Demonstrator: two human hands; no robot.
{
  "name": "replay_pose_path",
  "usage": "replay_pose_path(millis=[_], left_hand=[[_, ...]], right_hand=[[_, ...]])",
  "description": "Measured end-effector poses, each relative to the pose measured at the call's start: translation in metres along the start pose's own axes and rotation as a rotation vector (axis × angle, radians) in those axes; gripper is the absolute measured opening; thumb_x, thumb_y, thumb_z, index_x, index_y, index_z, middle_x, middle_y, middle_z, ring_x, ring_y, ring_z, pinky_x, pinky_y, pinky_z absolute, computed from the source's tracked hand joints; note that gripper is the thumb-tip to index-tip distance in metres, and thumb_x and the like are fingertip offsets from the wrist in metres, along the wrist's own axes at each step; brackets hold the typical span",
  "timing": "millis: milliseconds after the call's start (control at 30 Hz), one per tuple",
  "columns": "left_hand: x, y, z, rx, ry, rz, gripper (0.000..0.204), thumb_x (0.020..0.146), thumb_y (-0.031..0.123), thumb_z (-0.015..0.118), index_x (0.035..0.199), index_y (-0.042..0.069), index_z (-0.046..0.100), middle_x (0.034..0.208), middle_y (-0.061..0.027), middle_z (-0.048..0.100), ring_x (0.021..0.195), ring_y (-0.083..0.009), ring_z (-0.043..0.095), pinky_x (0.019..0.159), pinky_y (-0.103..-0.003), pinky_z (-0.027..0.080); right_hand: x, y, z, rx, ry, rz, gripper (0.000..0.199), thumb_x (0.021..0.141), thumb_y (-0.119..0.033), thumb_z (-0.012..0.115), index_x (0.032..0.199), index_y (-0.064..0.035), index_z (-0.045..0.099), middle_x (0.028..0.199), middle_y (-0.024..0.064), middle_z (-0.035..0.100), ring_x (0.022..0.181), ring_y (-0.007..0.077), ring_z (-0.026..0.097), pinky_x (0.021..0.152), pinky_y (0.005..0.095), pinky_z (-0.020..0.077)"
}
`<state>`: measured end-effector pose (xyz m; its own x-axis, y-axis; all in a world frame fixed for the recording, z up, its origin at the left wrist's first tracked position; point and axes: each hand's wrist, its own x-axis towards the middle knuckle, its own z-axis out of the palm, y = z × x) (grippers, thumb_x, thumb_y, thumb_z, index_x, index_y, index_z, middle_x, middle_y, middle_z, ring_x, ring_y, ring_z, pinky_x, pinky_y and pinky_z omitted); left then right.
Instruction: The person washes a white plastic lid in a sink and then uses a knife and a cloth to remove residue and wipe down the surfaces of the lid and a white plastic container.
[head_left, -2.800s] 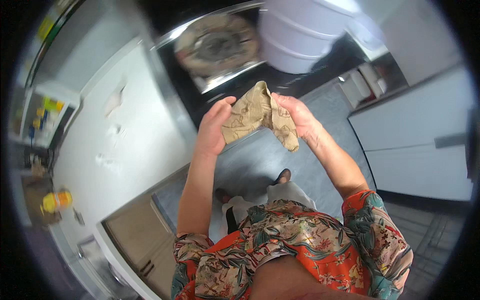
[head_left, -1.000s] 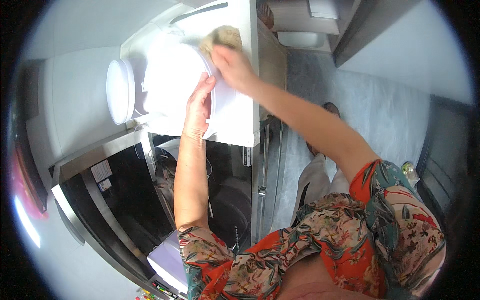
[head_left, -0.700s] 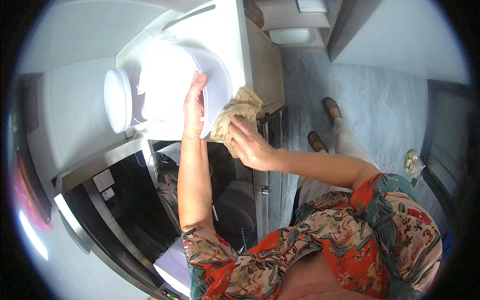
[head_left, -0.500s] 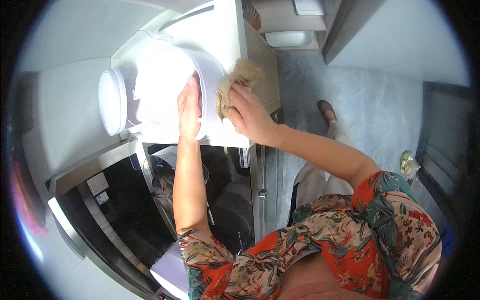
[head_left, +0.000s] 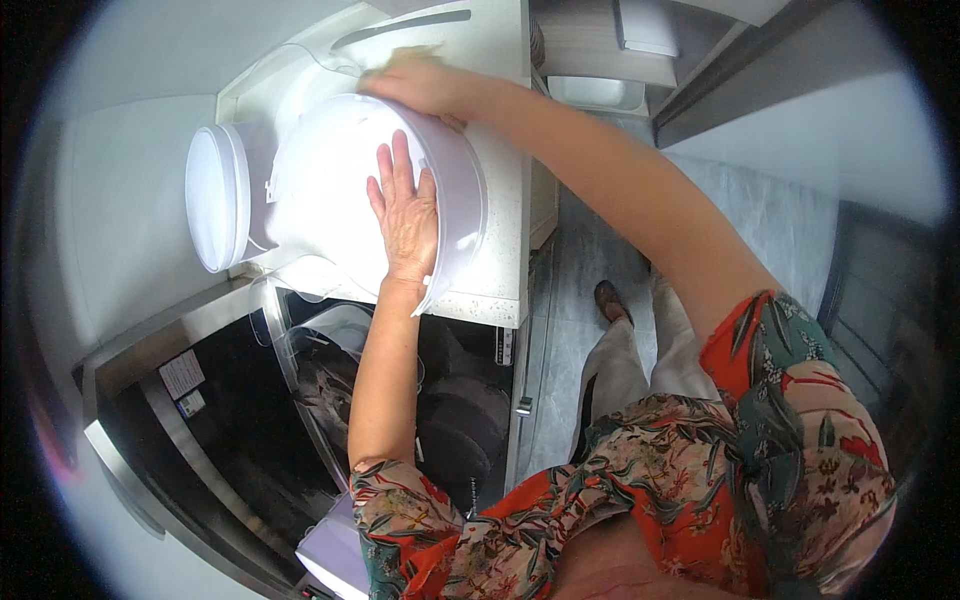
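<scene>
A pale speckled stone countertop (head_left: 500,200) fills the upper middle of the view, its front edge running toward six o'clock; under it, at seven o'clock, an open dark-fronted machine with a steel-rimmed round door (head_left: 300,380) shows a black interior; a grey tiled floor (head_left: 585,260) runs down the three o'clock side of the counter, with a dark shoe (head_left: 608,300) on it; on the counter lies a large white plastic bucket (head_left: 340,190) tipped on its side, its mouth rim turned toward three o'clock and its base toward nine o'clock; just beside that base, at nine o'clock of the bucket, stands a round white plastic lid (head_left: 212,198) on edge, touching or nearly touching the bucket; the left hand (head_left: 405,215) lies open and flat on the bucket's curved wall, fingers spread and pointing to twelve o'clock, pressing rather than gripping; the right hand (head_left: 415,85) reaches over the bucket at its twelve o'clock side, fingers curled down onto a small tan crumpled cloth (head_left: 412,55), of which only a sliver shows above the knuckles; whether that hand grips the cloth or merely presses it against the counter I cannot tell
</scene>
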<state>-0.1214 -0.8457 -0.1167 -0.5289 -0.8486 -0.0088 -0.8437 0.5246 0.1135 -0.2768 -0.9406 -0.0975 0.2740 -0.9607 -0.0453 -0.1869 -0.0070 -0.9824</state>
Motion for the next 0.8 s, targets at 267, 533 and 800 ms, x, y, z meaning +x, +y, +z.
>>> replay_pose_path(millis=[267, 533, 800], left_hand=[[0.0, 0.0, -0.002, -0.049, 0.005, -0.051, 0.04, 0.087, 0.03, 0.04, 0.122, 0.012, 0.046, 0.144, -0.0083, 0.009, 0.132, -0.03, 0.005, 0.105, -0.048, 0.004], [-0.007, -0.024, 0.012, 0.025, 0.013, 0.016, 0.051, 0.079, 0.031, 0.05, 0.126, 0.014, 0.041, 0.143, -0.0124, 0.007, 0.131, -0.0354, 0.005, 0.102, -0.052, 0.007], [0.004, -0.023, 0.013, 0.012, 0.063, 0.024, 0.049, 0.08, 0.031, 0.047, 0.126, 0.013, 0.041, 0.143, -0.0119, 0.01, 0.131, -0.0357, 0.007, 0.101, -0.054, 0.009]], right_hand=[[-0.112, -0.002, 0.011, 0.043, -0.002, 0.183, 0.033, 0.089, -0.022, 0.039, 0.113, -0.0012, 0.047, 0.103, 0.0143, 0.054, 0.093, 0.023, 0.053, 0.079, 0.0342, 0.0429], [-0.17, 0.004, 0.087, -0.131, 0.481, -0.233, 0.047, 0.079, 0.001, 0.041, 0.125, 0.0033, 0.032, 0.124, 0.0295, 0.034, 0.119, 0.0389, 0.034, 0.1, 0.0429, 0.029], [-0.077, 0.008, 0.031, -0.026, 0.255, 0.056, 0.018, 0.08, -0.002, 0.041, 0.095, -0.0013, 0.051, 0.084, 0.0209, 0.058, 0.075, 0.0319, 0.059, 0.065, 0.0398, 0.046]])
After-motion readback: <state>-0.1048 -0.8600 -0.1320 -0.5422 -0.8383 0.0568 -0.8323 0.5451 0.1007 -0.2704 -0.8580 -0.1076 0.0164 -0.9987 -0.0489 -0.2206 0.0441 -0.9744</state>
